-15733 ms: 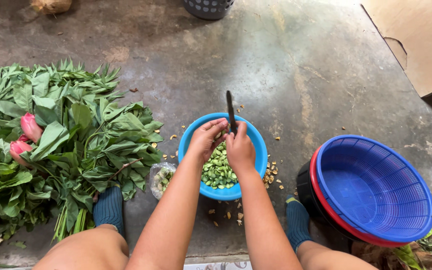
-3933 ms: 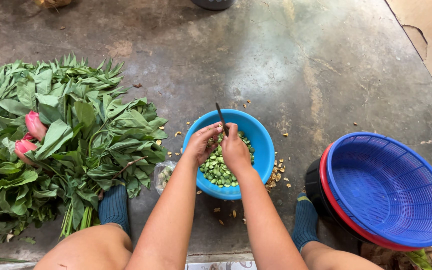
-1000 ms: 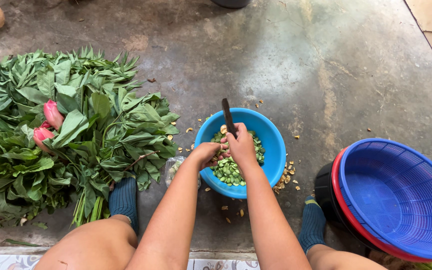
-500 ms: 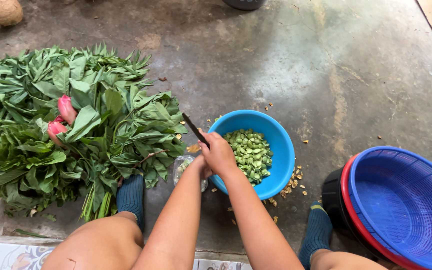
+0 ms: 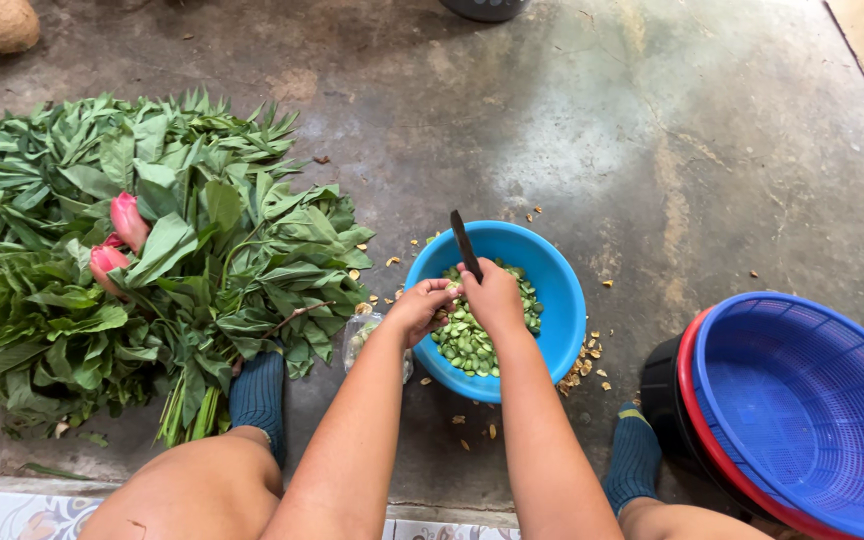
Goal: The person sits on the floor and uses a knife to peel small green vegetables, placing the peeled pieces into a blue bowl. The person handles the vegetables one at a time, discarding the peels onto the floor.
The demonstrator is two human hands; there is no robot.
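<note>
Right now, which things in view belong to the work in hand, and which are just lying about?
In use:
- left hand, pinching something small, too small to tell
- right hand gripping the knife
- blue bowl of green beans

Lying about:
- leaf pile with pink buds
- stacked baskets
- small clear bag
- husk scraps on the floor
</note>
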